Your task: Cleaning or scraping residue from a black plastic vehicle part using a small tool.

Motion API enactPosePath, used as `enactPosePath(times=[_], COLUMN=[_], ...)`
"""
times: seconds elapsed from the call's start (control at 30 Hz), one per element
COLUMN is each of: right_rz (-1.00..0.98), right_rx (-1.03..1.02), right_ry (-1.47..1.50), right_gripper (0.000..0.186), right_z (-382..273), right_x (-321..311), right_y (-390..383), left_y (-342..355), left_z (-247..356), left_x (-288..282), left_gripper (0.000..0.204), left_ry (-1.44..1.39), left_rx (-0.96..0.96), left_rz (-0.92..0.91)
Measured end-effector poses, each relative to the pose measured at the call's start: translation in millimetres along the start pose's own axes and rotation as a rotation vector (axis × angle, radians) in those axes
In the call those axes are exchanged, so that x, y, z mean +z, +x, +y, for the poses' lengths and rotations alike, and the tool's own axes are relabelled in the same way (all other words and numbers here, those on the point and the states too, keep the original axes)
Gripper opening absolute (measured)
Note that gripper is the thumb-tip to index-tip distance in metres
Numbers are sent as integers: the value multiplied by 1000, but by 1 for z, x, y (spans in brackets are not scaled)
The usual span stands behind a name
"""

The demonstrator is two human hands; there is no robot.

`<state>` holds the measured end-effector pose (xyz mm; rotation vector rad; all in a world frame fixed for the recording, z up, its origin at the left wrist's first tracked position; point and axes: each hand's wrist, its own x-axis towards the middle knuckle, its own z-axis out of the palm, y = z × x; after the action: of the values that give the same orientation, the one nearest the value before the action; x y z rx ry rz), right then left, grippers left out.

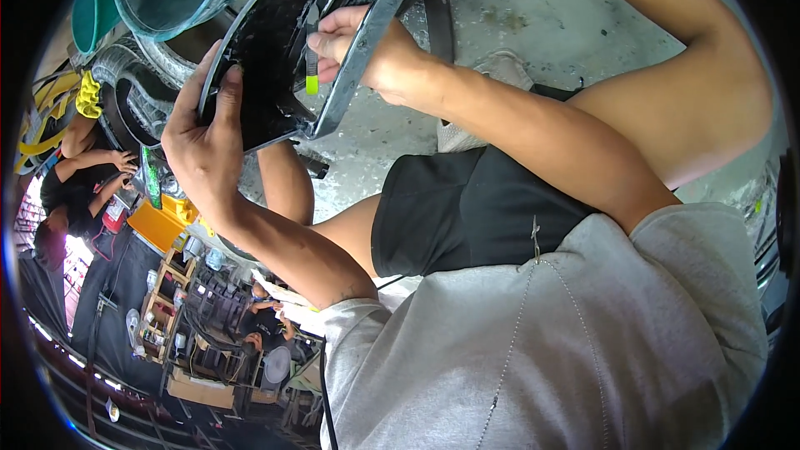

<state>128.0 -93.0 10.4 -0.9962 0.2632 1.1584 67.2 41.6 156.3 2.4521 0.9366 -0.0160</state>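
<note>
A glossy black molded panel (pixel 267 108) with a grey rim hangs tilted in front of me, its hollow side facing me. My left hand (pixel 204 133) is closed on its left edge, with the thumb pressed on the inside face. My right hand (pixel 371 54) reaches over the panel's right rim. Between its thumb and fingers is a slim cutter knife (pixel 312 83) with a dark grip and a bright yellow-green end. The knife stands nearly upright close to the panel's inner surface; I cannot tell whether its tip touches.
Teal buckets (pixel 87 12) stand at the upper left, near a tire (pixel 125 75). A co-worker (pixel 71 183) crouches at the far left, and another person (pixel 267 325) is farther back by cluttered shelves (pixel 167 300). White scraps dot the grey floor (pixel 517 8).
</note>
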Motion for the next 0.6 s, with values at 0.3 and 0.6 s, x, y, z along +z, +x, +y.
enactPosePath(times=[0.3, 0.6], right_rz=[87, -93], right_rx=[17, 106], right_ry=[346, 153], right_gripper=[30, 28], right_z=[-5, -2], right_x=[6, -1], right_y=[0, -6], left_y=[0, -2], left_z=[1, 0], left_x=[-1, 2], left_gripper=[34, 33], left_ry=[35, -36], left_rx=[4, -5], left_rz=[-2, 14])
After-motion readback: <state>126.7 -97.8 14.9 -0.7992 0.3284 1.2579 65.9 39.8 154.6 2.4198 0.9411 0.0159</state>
